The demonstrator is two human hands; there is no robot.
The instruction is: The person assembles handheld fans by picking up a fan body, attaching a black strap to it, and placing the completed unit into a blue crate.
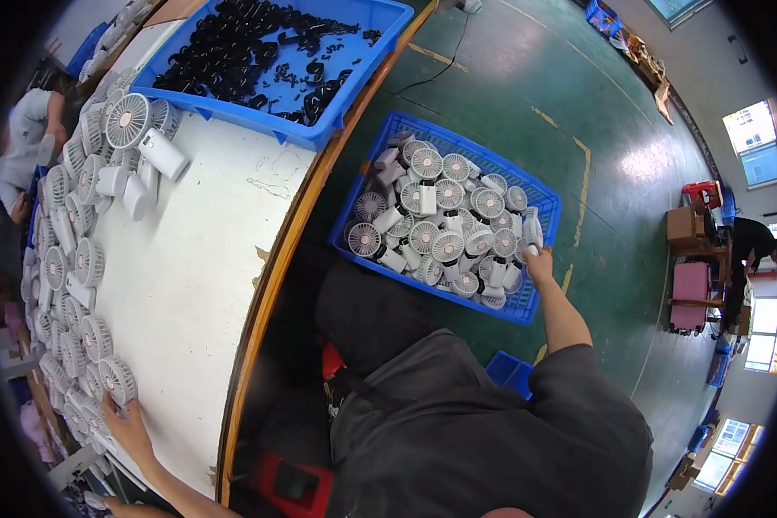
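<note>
On the left, my left hand (130, 432) has its fingers closed round the lower edge of a white handheld fan (116, 380), at the near end of a long heap of such fans (93, 263) along the far side of the table. My right hand (540, 264) reaches out to the blue crate (540, 186) on the right. It grips another white handheld fan (533, 226) by its handle, at the crate's right side. Many fans (448, 193) with round grilles lie piled inside that crate at various angles.
A blue tray (354, 129) with small black parts (224, 52) stands at the table's far end. The white tabletop (207, 250) has a wooden edge (263, 298). Another person (30, 142) is across the table; someone in dark clothes (747, 250) is far right, beside stacked boxes (689, 229).
</note>
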